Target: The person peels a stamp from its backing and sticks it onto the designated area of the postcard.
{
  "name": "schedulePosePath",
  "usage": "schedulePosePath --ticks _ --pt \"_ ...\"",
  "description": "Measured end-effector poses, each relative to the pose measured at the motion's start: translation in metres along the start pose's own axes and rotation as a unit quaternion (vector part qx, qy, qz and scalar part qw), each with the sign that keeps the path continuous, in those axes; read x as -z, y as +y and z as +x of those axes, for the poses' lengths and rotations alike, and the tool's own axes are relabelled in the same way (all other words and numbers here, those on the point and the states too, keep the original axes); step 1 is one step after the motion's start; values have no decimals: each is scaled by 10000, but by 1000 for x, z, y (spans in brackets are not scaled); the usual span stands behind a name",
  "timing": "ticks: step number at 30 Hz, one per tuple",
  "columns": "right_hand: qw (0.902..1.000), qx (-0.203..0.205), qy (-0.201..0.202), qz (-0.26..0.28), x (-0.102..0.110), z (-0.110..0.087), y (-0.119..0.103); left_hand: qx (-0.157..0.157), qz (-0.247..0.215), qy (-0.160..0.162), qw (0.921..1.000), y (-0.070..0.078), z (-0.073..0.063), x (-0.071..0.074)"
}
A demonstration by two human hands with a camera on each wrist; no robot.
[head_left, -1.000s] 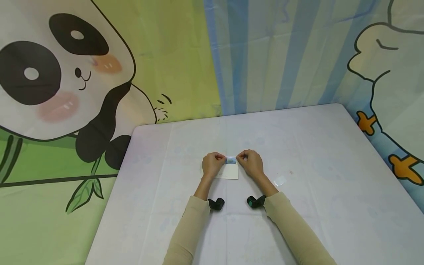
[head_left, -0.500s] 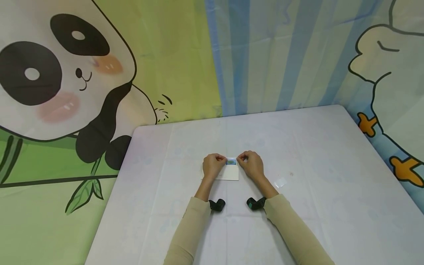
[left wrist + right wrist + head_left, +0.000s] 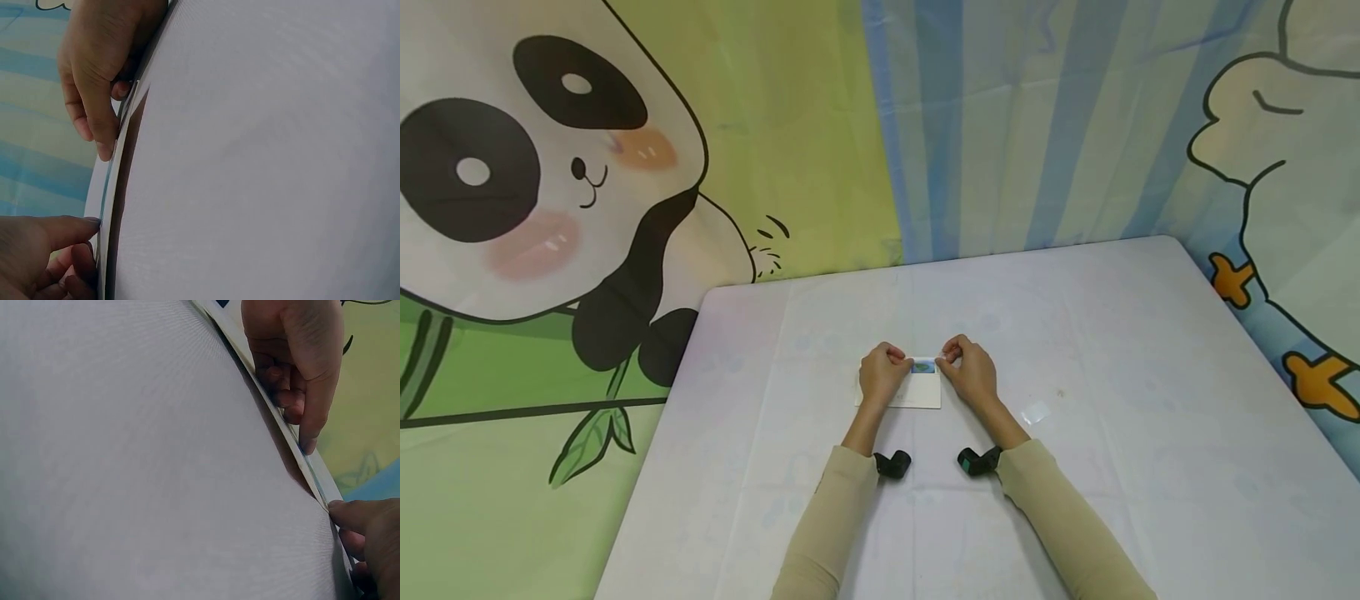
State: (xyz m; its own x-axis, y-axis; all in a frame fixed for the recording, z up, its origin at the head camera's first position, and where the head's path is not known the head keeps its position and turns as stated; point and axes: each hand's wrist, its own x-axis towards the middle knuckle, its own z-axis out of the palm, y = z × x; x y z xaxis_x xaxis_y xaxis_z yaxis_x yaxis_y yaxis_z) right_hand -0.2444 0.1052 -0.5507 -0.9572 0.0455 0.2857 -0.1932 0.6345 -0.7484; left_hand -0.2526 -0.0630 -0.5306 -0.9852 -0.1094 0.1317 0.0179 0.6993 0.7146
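A white envelope (image 3: pixel 921 393) lies flat on the table in the head view, with a small blue and green stamp (image 3: pixel 923 367) at its far right corner. My left hand (image 3: pixel 882 373) presses its thumb at the stamp's left edge. On the right edge is the thumb of my right hand (image 3: pixel 973 372). Both thumbs are straight, while the other fingers bend loosely away from them. The left wrist view shows the envelope (image 3: pixel 111 225) edge-on, my right hand (image 3: pixel 100 69) above and my left hand (image 3: pixel 37 250) below. My left hand covers the envelope's left part.
A small clear plastic piece (image 3: pixel 1035 412) lies right of my right hand. The white-covered table (image 3: pixel 820 517) meets a cartoon panda backdrop (image 3: pixel 820 142) behind it. Black wrist cameras (image 3: pixel 893 465) jut inward from both sleeves.
The index fingers have lifted away from the thumbs, which pinched the stamp's ends earlier and now press there. The stamp and envelope keep their place.
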Motion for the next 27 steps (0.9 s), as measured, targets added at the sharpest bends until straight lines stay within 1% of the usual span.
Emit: schedulePosePath --ticks 2,7,9,11,14,16,17,19,21,22,24,27 --pt "10000 -5 5 65 0 0 0 41 17 13 10000 0 0 0" --pt "10000 13 -17 24 0 0 0 108 -32 9 9999 0 0 0" --pt "10000 30 -10 17 0 0 0 115 -120 -19 9999 0 0 1" --pt "9999 66 38 90 0 0 1 113 -338 -95 9993 -1 -1 2" --pt "9981 177 307 504 0 -3 1 -4 -751 -174 9970 -3 -5 7" --pt "9954 341 519 730 -1 -6 0 -206 -789 -116 9966 -3 -9 14" --pt "9938 458 589 821 -1 -8 -2 -361 -716 -61 9968 -3 -13 19" --pt "9920 728 635 813 -1 -12 -8 -711 -350 86 9968 -4 -21 31" --pt "9916 1028 518 591 -2 -16 -15 -1007 174 205 9945 -6 -29 44" --pt "9911 1179 426 445 -2 -18 -20 -1146 462 204 9921 -9 -33 50" --pt "9892 1447 196 99 -3 -21 -28 -1414 1057 128 9842 -17 -39 60" --pt "9831 1745 -227 -496 -7 -27 -37 -1751 1845 -197 9669 -33 -42 70"
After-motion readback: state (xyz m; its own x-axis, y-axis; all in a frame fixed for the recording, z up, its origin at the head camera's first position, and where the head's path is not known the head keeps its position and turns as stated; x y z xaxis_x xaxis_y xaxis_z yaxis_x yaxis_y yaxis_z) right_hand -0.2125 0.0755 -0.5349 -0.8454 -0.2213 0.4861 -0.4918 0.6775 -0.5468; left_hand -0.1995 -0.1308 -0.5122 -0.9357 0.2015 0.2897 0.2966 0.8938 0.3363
